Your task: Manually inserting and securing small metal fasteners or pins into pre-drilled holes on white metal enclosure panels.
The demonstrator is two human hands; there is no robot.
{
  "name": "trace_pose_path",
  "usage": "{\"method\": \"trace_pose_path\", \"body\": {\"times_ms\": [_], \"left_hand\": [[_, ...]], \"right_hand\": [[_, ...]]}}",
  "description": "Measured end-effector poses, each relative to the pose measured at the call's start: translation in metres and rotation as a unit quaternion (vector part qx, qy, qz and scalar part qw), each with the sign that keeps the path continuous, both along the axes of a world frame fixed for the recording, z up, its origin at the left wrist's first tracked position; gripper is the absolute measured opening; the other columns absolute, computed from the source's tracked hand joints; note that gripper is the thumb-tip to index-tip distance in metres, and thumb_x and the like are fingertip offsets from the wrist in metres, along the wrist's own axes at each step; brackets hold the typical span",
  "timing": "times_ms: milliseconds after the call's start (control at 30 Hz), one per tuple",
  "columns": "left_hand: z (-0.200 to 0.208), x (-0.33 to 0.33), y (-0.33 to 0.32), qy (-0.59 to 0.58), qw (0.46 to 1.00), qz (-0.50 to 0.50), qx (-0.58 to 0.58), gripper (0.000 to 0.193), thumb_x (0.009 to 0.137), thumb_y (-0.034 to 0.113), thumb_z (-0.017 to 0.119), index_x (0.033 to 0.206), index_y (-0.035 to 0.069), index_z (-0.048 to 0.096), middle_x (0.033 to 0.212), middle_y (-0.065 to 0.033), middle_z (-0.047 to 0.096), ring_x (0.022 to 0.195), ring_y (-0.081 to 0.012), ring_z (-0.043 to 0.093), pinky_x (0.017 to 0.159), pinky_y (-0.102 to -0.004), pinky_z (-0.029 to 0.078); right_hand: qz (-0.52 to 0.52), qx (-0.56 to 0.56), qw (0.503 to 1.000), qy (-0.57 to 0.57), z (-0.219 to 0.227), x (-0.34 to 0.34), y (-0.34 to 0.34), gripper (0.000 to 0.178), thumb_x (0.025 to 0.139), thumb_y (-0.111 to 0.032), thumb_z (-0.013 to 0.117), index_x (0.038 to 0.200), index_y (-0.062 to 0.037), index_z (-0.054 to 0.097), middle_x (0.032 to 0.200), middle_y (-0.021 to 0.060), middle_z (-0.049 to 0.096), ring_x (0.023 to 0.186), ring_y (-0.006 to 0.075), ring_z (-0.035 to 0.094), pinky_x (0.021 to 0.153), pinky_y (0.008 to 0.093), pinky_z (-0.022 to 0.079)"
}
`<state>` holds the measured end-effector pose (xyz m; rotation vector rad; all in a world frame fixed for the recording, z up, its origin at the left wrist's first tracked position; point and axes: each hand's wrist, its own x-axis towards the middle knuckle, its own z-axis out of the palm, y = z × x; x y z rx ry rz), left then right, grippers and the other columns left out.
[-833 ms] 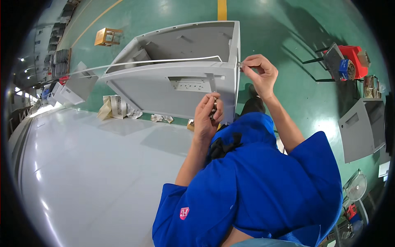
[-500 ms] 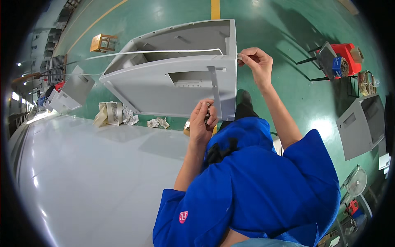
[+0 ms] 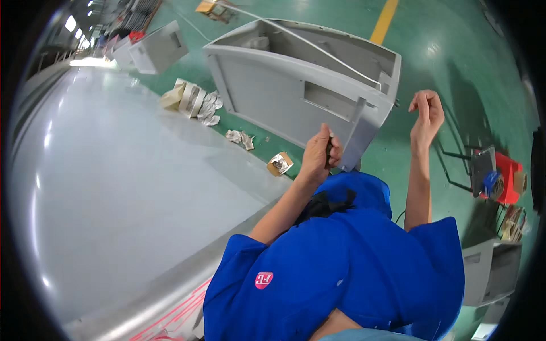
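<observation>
Left hand [image 3: 319,153], grip closed on a small dark tool [image 3: 329,152], sits against the near corner of a big grey housing [image 3: 284,96] standing on the green floor [image 3: 455,62] just past the white table [image 3: 114,187]. Right hand [image 3: 427,112] is raised beside the housing's right end, fingers loosely curled, holding nothing, not touching it. Farther off: small cardboard box [image 3: 280,163] & crumpled paper [image 3: 240,137] on floor by table edge.

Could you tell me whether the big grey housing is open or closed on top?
Open. The grey housing has no cover: its inner walls and a thin white strip across the opening are visible.
</observation>
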<state>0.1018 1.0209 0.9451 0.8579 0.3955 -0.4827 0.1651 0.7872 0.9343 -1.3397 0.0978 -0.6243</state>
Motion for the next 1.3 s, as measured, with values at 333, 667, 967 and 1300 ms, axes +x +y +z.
{"method": "trace_pose_path", "body": {"times_ms": [333, 667, 967, 1300], "left_hand": [[0.009, 0.037, 0.010, -0.135, 0.986, 0.099, -0.016, 0.058, 0.093, 0.055, 0.038, 0.051, 0.014, 0.035, 0.051, 0.0039, 0.034, 0.043, -0.0065, 0.030, 0.039, -0.0220, 0.019], [0.033, 0.118, 0.107, -0.048, 0.972, 0.170, -0.153, 0.025, 0.095, 0.029, 0.042, 0.082, 0.009, 0.049, 0.064, 0.0005, 0.045, 0.048, -0.0068, 0.039, 0.039, -0.0200, 0.025], [-0.003, 0.157, 0.254, -0.083, 0.946, 0.309, -0.052, 0.016, 0.087, 0.008, 0.050, 0.102, 0.002, 0.049, 0.076, -0.0032, 0.050, 0.052, -0.0061, 0.040, 0.041, -0.0195, 0.030], [-0.044, 0.138, 0.303, -0.027, 0.930, 0.349, -0.109, 0.017, 0.093, 0.006, 0.045, 0.105, -0.002, 0.053, 0.084, -0.0037, 0.053, 0.060, -0.0047, 0.044, 0.045, -0.0182, 0.032]], "right_hand": [[0.390, -0.284, 0.876, 0.010, 0.080, 0.012, 0.120, 0.013, 0.071, 0.000, 0.068, 0.083, 0.0013, 0.062, 0.073, 0.0083, 0.059, 0.065, 0.0171, 0.058, 0.060, 0.0277, 0.046], [0.373, -0.388, 0.843, -0.017, 0.121, 0.106, 0.245, 0.010, 0.075, 0.003, 0.062, 0.082, 0.0009, 0.056, 0.079, 0.0105, 0.057, 0.067, 0.0231, 0.060, 0.062, 0.0322, 0.049], [0.465, -0.514, 0.715, -0.091, 0.111, 0.267, 0.424, 0.010, 0.072, -0.003, 0.059, 0.080, 0.0025, 0.055, 0.069, 0.0091, 0.057, 0.064, 0.0143, 0.056, 0.061, 0.0277, 0.046], [0.597, -0.713, 0.272, 0.247, 0.081, 0.321, 0.454, 0.014, 0.061, 0.003, 0.057, 0.073, 0.0015, 0.064, 0.067, 0.0092, 0.064, 0.057, 0.0184, 0.062, 0.052, 0.0293, 0.049]]}}
